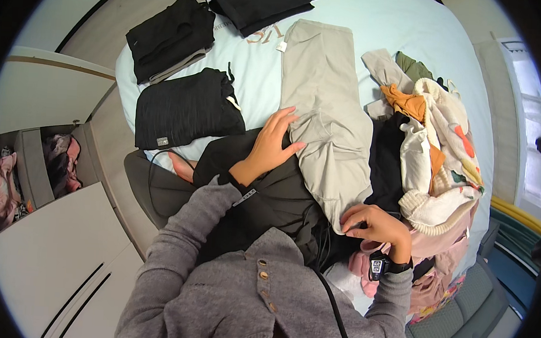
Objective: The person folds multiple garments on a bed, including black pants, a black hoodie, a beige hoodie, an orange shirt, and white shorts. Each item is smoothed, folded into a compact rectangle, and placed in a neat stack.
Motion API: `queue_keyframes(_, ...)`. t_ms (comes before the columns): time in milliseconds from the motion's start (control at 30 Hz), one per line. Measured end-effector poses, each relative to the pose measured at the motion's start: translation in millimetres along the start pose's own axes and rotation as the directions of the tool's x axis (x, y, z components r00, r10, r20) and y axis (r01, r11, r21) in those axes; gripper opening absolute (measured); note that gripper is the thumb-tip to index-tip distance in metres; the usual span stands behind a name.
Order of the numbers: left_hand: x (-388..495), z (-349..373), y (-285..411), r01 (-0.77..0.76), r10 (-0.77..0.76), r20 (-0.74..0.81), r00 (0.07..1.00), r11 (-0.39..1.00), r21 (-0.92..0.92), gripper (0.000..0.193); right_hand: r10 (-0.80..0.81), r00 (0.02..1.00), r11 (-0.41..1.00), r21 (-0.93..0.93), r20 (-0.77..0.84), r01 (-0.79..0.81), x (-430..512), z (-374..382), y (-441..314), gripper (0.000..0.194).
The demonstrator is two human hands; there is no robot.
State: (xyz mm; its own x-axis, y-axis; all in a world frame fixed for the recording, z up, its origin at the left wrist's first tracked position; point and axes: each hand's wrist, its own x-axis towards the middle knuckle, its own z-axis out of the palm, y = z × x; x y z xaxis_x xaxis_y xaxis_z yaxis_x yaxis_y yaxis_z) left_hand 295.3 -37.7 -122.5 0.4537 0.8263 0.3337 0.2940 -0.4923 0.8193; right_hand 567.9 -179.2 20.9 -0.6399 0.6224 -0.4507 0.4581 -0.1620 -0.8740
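A light grey garment (328, 93), apparently trousers folded lengthwise, stretches away from my lap over the bed (252, 91). A small white tag stands out from its far left edge, and its near half is creased. My left hand (272, 146) rests with fingers apart, its fingertips at the garment's left edge. At the near right corner, my right hand (378, 226) pinches the cloth between thumb and fingers. Black cloth (268, 210) covers my lap beneath my left forearm.
Folded black garments (188, 108), (171, 37), (262, 3) lie at the left and far side of the bed. A loose heap of clothes, with a cream knit sweater (444, 133), is on the right. An open cabinet (33, 168) holding clothes stands left; a grey padded seat (456, 315) is lower right.
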Motion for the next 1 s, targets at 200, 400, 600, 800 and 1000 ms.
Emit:
queue_keyframes(200, 13, -3, -28, 0.242, -0.133, 0.371, 0.919, 0.933, -0.265, 0.063, 0.345, 0.737, 0.935, 0.148, -0.580, -0.321, 41, 25, -5, 0.038)
queue_keyframes(400, 15, 3, -58, 0.346, -0.087, 0.460, 0.884, 0.783, -0.517, 0.036, -0.117, 0.274, 0.849, -0.240, -0.954, -0.471, 131, 67, 5, 0.049)
queue_keyframes(600, 13, 4, -64, 0.548, -0.224, 0.514, 0.828, 0.517, -0.658, 0.021, 0.141, -0.036, 0.972, 0.132, -0.989, 0.196, 135, 96, 22, 0.026)
queue_keyframes(800, 3, 10, -70, 0.502, -0.300, 0.410, 0.861, 0.379, -0.777, 0.019, 0.382, 0.144, 0.917, 0.393, -0.913, 0.060, 121, 120, 36, 0.024)
queue_keyframes(1000, 5, 16, -71, 0.502, -0.323, 0.389, 0.863, 0.459, -0.733, 0.024, 0.218, -0.011, 0.970, 0.218, -0.976, -0.109, 132, 56, 25, 0.044)
